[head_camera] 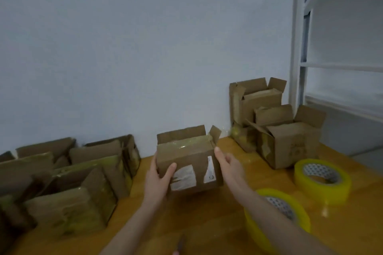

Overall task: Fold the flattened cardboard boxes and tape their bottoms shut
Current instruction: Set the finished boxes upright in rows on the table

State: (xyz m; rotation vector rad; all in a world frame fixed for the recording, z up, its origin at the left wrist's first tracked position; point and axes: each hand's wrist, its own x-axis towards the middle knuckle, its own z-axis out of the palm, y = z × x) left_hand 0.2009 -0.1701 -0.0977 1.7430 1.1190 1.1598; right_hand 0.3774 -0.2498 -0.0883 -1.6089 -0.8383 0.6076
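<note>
Head view: we are holding a small cardboard box (187,159) above the middle of the orange wooden table (207,223), near the far wall (124,47). Whether its underside is touching the tabletop we cannot tell.

Our left hand (158,178) is gripping the box's left side, with the thumb (170,169) pressing on the near face and the other fingers wrapping out of sight behind. Our right hand (228,165) is lying against the right side with its fingers stretched straight, holding nothing closed.

A glossy strip of tape (186,142) is running across the box's upward face, and loose flaps are standing up at its far edge. Torn white label scraps (184,178) are clinging to the near face.

- **Left:** a cluster of taped boxes (72,182) is sitting along the table edge.
- **Far right:** stacked open boxes (275,130) are leaning by the white shelving frame (298,47).
- **Right:** the far tape roll (322,180) is lying flat, and the near tape roll (277,213) is partly hiding behind our right forearm.
</note>
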